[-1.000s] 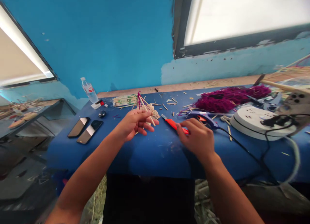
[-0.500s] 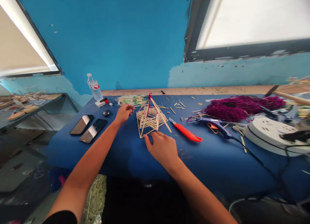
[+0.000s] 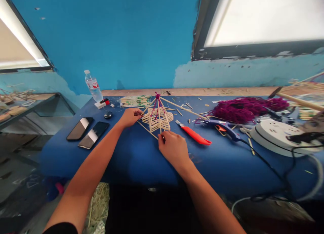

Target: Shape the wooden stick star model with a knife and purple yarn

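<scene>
A small frame of thin wooden sticks [image 3: 159, 121] stands on the blue table, its lower part a stacked lattice. Purple yarn [image 3: 157, 96] ties its slanting sticks together at the peak. My left hand [image 3: 131, 117] pinches a stick at the frame's left corner. At the front, my right hand [image 3: 174, 144] is closed on the lower end of another stick. One long stick [image 3: 181, 108] slants from the peak out to the right. Close by on the right lies a utility knife with a red handle [image 3: 194, 135].
A blue glue gun [image 3: 224, 126], a purple yarn heap [image 3: 245, 109] and a white power strip [image 3: 283, 136] with cables occupy the right. Two phones [image 3: 93, 134], a mouse [image 3: 108, 115] and a water bottle [image 3: 93, 85] are on the left. Stick bundles [image 3: 135, 101] lie behind.
My left hand has closed on a stick at the left corner, and my right hand on the front one. The slanting sticks are spread wider, one now reaching far right.
</scene>
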The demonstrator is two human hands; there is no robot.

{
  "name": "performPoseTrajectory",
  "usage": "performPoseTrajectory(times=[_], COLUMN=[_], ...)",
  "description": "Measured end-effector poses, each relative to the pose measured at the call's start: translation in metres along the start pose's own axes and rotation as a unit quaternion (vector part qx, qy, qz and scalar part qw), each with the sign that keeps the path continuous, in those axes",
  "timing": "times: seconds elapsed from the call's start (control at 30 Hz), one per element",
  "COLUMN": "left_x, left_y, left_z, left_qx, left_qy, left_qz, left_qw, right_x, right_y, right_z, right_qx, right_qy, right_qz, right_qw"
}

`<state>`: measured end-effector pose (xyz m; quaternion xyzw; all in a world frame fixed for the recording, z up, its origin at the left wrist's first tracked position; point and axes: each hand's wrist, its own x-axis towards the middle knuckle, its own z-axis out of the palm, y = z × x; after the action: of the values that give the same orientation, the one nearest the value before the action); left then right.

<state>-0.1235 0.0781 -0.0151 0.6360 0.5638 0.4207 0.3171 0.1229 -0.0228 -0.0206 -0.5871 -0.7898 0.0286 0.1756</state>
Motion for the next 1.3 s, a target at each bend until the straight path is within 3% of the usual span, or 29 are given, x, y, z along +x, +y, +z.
performPoseTrajectory(times=[0.23, 0.53, 0.63, 0.77, 0.93, 1.1, 1.3], left_x=[-0.044, -0.099, -0.11, -0.122, -0.127, -0.126, -0.124], left_y=[0.018, 0.032, 0.032, 0.033, 0.037, 0.04, 0.051], left_z=[0.002, 0.043, 0.052, 0.059, 0.068, 0.073, 0.082], left_qx=[0.012, -0.05, -0.042, 0.004, 0.074, 0.116, 0.223], left_qy=[0.016, 0.018, 0.057, 0.134, 0.182, 0.192, 0.19], left_qz=[0.001, -0.017, -0.016, -0.008, 0.002, -0.022, -0.084], left_qw=[1.0, 0.998, 0.997, 0.991, 0.98, 0.974, 0.952], right_x=[0.014, 0.027, 0.023, 0.006, -0.011, -0.004, 0.004], right_y=[0.036, 0.071, 0.076, 0.07, 0.043, 0.021, 0.016], right_z=[-0.015, -0.011, 0.0, 0.014, 0.02, 0.015, 0.017], right_qx=[-0.016, -0.005, 0.028, 0.089, 0.132, 0.06, -0.008], right_qy=[0.013, 0.06, 0.105, 0.232, 0.339, 0.34, 0.33], right_qz=[0.018, 0.026, 0.02, 0.001, -0.137, -0.23, -0.233], right_qw=[1.0, 0.998, 0.994, 0.969, 0.921, 0.91, 0.915])
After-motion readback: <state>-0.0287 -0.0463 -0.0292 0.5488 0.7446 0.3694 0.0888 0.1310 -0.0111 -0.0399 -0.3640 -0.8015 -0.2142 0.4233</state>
